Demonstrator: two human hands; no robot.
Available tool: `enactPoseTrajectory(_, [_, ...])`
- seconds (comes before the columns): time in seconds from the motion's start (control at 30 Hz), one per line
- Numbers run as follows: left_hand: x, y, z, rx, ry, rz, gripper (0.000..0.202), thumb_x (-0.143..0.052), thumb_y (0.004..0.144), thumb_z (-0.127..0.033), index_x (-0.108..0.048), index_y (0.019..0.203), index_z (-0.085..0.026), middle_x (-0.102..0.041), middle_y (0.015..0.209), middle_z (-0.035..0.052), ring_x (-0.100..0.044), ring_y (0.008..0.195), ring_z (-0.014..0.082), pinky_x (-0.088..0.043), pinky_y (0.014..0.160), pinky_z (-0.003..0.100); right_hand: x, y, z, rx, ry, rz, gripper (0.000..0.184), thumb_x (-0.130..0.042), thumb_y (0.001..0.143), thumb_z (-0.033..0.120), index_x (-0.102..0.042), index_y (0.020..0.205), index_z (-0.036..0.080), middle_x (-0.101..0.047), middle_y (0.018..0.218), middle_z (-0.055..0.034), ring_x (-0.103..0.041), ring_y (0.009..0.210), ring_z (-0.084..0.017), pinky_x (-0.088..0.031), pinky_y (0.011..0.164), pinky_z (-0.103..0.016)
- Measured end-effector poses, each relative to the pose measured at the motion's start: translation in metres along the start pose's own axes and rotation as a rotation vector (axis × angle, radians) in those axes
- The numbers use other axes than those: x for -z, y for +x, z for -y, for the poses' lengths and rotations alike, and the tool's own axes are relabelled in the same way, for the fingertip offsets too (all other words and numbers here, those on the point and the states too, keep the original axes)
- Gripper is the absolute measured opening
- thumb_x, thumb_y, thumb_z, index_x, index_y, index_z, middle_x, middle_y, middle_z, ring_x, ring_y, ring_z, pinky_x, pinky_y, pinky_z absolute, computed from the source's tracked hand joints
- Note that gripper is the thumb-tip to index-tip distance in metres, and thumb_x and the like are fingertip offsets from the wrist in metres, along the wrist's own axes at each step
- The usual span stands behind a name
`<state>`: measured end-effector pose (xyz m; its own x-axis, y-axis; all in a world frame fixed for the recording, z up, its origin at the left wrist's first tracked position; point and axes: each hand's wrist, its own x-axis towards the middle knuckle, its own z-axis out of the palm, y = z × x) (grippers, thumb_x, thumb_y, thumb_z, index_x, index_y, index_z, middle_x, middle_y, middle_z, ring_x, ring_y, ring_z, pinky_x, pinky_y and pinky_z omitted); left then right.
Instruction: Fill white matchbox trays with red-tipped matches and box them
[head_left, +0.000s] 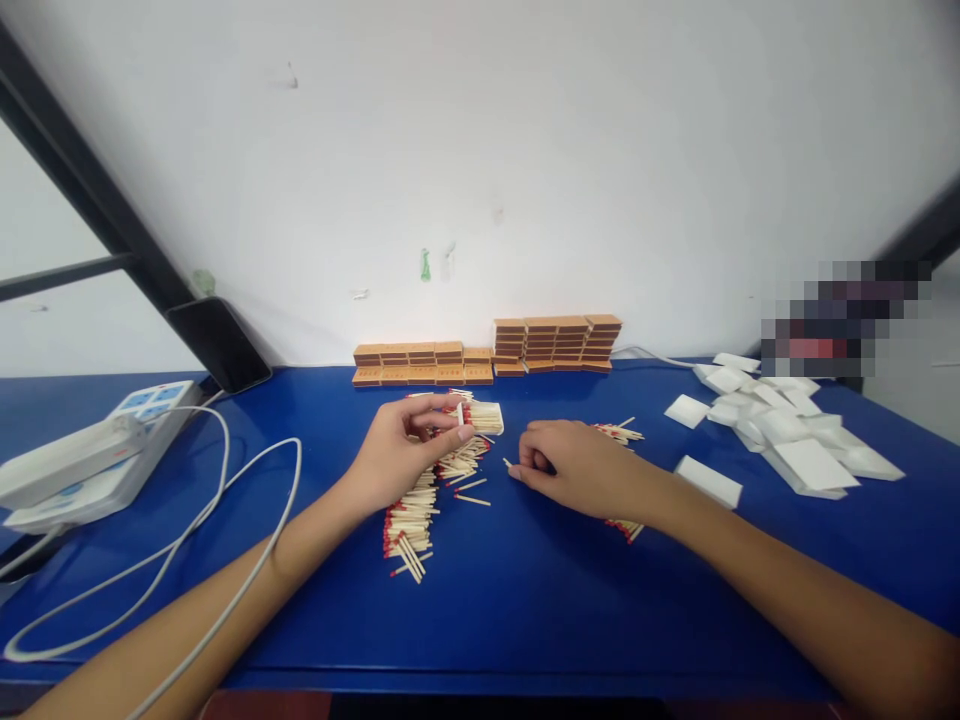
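One short gap to consider: between the white match tray (500, 419) in the left hand (405, 440) and the single match (509, 463) in the right hand (576, 460). Well apart from each other, yet each with thumb and fingers pinched on its own thing. Gripped at its left end, the tray, above the loose matches (411, 515); roughly crosswise in its long axis, with the free end toward the right hand. From the match tip, up and slightly left to reach the tray. Impossible to tell where the match's head is.
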<state>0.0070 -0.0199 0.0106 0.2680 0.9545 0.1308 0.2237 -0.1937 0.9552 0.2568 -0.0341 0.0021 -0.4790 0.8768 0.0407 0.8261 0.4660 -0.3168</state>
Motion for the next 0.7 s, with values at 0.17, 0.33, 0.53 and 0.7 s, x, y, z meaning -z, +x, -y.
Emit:
enactPoseTrajectory(0.17, [0.000,0.001,0.002,-0.006,-0.009,0.007,0.054,-0.088,0.080,-0.040,-0.075,0.125,-0.013,-0.083,0.099,0.0123,-0.075,0.082,0.0213,-0.055,0.071,0.031,0.005,0.001,-0.009,0.129,0.050,-0.035,0.023,-0.050,0.106,0.030,-0.067,0.093,0.023,-0.069,0.092,-0.0043,-0.062,0.081,-0.020,-0.041,0.072,-0.033])
enactPoseTrajectory(0.33, [-0.001,0.001,0.003,-0.005,0.002,0.002,0.055,-0.089,0.080,-0.042,-0.075,0.125,-0.012,-0.084,0.099,0.0121,-0.076,0.080,0.0218,-0.056,0.072,0.033,0.008,0.002,-0.023,0.297,0.197,0.100,0.028,-0.048,0.105,0.017,-0.069,0.118,0.029,-0.062,0.114,-0.0038,-0.062,0.092,-0.018,-0.045,0.083,-0.032])
enactPoseTrajectory(0.53, [0.000,0.001,0.005,-0.007,-0.002,0.004,0.056,-0.089,0.078,-0.044,-0.075,0.124,-0.015,-0.084,0.099,0.0120,-0.075,0.077,0.0207,-0.056,0.071,0.032,0.005,0.006,-0.030,0.195,0.184,0.129,0.013,-0.059,0.103,0.032,-0.067,0.100,0.023,-0.060,0.104,-0.0036,-0.058,0.087,-0.018,-0.042,0.077,-0.031])
enactPoseTrajectory(0.7, [0.000,0.002,0.007,-0.020,0.003,0.006,0.056,-0.090,0.079,-0.045,-0.076,0.123,-0.015,-0.084,0.099,0.0125,-0.075,0.075,0.0203,-0.055,0.067,0.030,0.004,0.004,-0.027,0.100,0.128,0.123,0.019,-0.057,0.104,0.037,-0.063,0.094,0.022,-0.063,0.100,-0.0044,-0.058,0.084,-0.019,-0.041,0.074,-0.032])
